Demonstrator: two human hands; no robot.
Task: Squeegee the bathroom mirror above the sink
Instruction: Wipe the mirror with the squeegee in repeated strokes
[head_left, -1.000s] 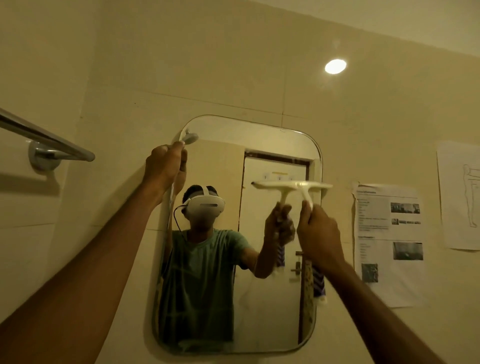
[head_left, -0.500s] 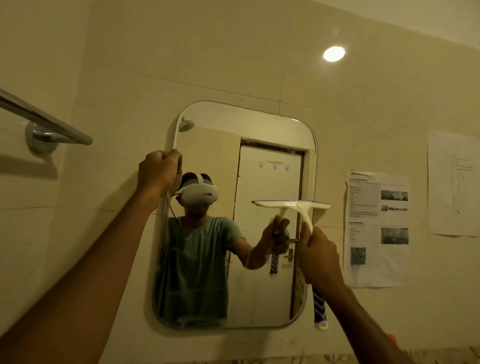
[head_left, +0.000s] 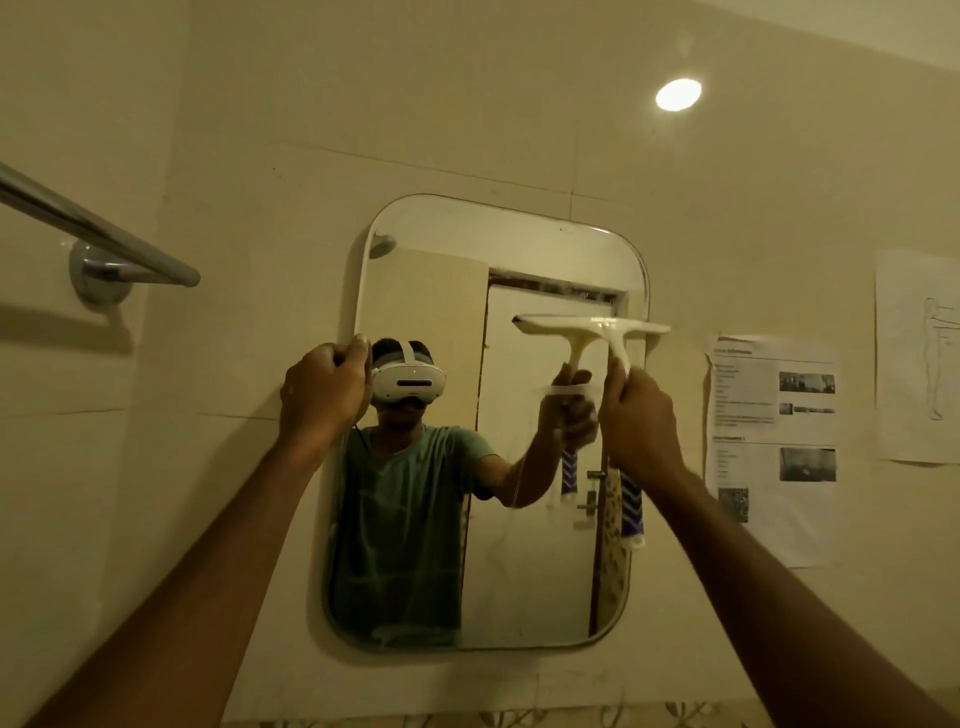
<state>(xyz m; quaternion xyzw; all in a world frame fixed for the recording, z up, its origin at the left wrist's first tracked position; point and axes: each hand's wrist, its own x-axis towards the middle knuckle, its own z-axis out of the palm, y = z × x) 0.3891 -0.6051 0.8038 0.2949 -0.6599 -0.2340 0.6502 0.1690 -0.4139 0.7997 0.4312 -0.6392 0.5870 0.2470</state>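
A rounded rectangular mirror (head_left: 524, 582) hangs on the beige tiled wall and reflects a person in a green shirt with a white headset. My right hand (head_left: 641, 421) is shut on the handle of a white T-shaped squeegee (head_left: 592, 327). Its blade lies level against the upper right part of the glass, overhanging the right edge. The blue-and-white patterned handle end (head_left: 631, 506) sticks out below my fist. My left hand (head_left: 322, 395) grips the mirror's left edge at about head height.
A chrome towel bar (head_left: 104, 239) juts from the wall at upper left. Two printed sheets (head_left: 774, 447) (head_left: 919, 358) are stuck to the wall right of the mirror. A round bright light spot (head_left: 678, 94) shows high on the wall.
The squeegee went down the right side of the glass, then came back up to the upper part. My left hand slid down the mirror's left edge.
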